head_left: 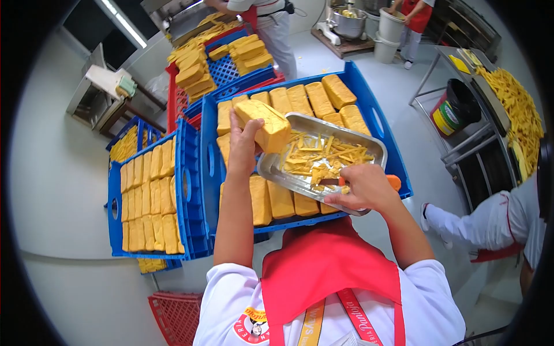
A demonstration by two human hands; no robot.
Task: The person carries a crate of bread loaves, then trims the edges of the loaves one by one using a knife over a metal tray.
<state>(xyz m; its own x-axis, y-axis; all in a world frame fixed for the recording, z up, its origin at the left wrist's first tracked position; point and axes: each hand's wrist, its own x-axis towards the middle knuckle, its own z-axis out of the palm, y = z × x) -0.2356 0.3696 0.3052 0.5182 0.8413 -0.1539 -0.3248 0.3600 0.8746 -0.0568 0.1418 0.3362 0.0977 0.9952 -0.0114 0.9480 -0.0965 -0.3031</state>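
My left hand (pixel 244 141) is closed around a yellow bread loaf (pixel 272 126), raised and tilted over the left end of a metal tray (pixel 293 183). In my right hand (pixel 367 187) is an orange-handled knife (pixel 394 183), its blade partly hidden by my fingers and pointing left over the tray. The right fingers are close to the tray's near edge; whether they touch it I cannot tell. Thin yellow crust strips (pixel 329 153) lie in the tray, which rests on rows of loaves (pixel 281 199) inside a blue crate (pixel 382 124).
At left, another blue crate (pixel 187 199) holds stacked loaves. More crates with loaves and strips (pixel 222 69) stand behind. To the right are a metal table heaped with strips (pixel 511 115), a black bucket (pixel 456 109) and a person's leg (pixel 470 222). Two people work at the back near a mixer (pixel 348 23).
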